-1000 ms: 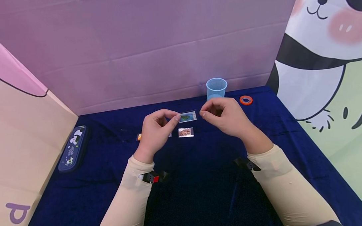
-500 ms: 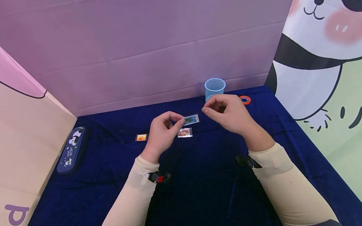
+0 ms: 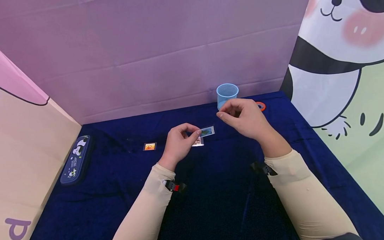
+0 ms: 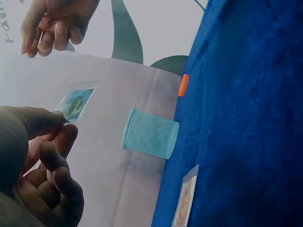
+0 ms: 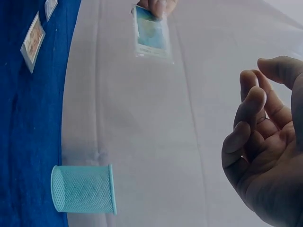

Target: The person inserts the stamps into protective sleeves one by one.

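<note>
My left hand (image 3: 178,143) pinches a blue-green stamp (image 3: 207,131) in a clear sleeve between thumb and index finger, raised above the table. A second sleeved stamp (image 3: 198,142), brownish, lies on the cloth, partly covered by that hand and the held stamp in the head view. Further left lies an orange-yellow stamp (image 3: 150,146). My right hand (image 3: 242,120) hovers to the right of the held stamp, apart from it. Its fingers are loosely curled with the thumb near the index fingertip, and the right wrist view shows nothing between them.
A light blue mesh pen cup (image 3: 227,92) stands at the back edge, behind my right hand. Beside it an orange ring (image 3: 261,106), like a tape roll, lies partly hidden. A dark blue panda pencil case (image 3: 76,159) lies at the left on the blue cloth (image 3: 118,193).
My left hand has carried the blue-green stamp rightward and a little nearer to me, uncovering the orange stamp and overlapping the brownish one. The right hand has risen slightly, away from the stamp.
</note>
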The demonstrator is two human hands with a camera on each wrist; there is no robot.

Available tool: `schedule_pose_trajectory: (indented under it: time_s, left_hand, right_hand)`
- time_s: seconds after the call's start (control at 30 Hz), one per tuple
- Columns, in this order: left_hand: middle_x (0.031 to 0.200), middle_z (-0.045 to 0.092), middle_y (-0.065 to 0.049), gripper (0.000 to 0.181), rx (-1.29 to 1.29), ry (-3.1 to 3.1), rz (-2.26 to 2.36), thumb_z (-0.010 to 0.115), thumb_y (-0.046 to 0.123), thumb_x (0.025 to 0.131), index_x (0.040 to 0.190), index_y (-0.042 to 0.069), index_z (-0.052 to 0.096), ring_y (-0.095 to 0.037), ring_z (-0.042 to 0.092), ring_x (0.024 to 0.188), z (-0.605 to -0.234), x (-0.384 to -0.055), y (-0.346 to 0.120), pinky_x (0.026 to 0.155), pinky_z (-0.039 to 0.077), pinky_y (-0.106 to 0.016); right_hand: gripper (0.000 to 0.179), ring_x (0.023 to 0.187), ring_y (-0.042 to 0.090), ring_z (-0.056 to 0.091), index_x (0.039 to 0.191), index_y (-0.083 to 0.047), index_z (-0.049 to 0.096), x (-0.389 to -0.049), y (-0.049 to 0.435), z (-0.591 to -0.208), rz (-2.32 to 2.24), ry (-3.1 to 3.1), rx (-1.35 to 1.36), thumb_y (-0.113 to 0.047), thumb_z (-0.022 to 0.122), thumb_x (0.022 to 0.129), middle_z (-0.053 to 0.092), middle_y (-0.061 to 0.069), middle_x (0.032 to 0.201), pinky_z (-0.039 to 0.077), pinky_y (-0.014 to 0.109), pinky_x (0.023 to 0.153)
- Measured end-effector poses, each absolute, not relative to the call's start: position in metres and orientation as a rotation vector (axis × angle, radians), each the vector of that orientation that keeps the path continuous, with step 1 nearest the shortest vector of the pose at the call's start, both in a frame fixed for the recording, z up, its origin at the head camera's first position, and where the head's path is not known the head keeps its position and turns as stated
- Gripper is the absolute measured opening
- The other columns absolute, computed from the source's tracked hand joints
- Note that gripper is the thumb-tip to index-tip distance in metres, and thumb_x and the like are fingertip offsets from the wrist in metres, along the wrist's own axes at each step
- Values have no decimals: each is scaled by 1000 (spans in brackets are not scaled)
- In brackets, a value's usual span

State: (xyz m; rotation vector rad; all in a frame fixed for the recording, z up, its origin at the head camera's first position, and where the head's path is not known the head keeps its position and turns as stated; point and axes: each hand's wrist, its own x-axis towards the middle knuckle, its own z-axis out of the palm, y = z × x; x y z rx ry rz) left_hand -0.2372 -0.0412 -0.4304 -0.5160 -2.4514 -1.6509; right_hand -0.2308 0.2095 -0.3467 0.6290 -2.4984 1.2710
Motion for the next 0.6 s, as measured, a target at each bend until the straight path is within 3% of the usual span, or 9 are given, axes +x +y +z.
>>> schedule_pose_trajectory:
  time_s: [0.3, 0.6]
  left_hand:
    - [89, 70, 7, 5, -475, -2532, -1595, 76, 25, 99, 101, 21, 78, -19, 53, 60, -448, -249, -30, 52, 44, -30]
    - [87, 71, 6, 5, -432, -2609, -1570, 76, 23, 99, 101, 18, 77, -16, 62, 73, -463, -258, -20, 63, 50, -30]
  right_hand:
    - [17, 73, 22, 56, 100, -13, 77, -244, 219, -355, 1232, -2561, 467, -30, 76, 98, 69, 4, 85, 46, 31, 62]
    - [22, 80, 24, 58, 99, -12, 76, -253, 227, -361, 1214, -2633, 380, -34, 76, 98, 70, 5, 90, 48, 39, 69]
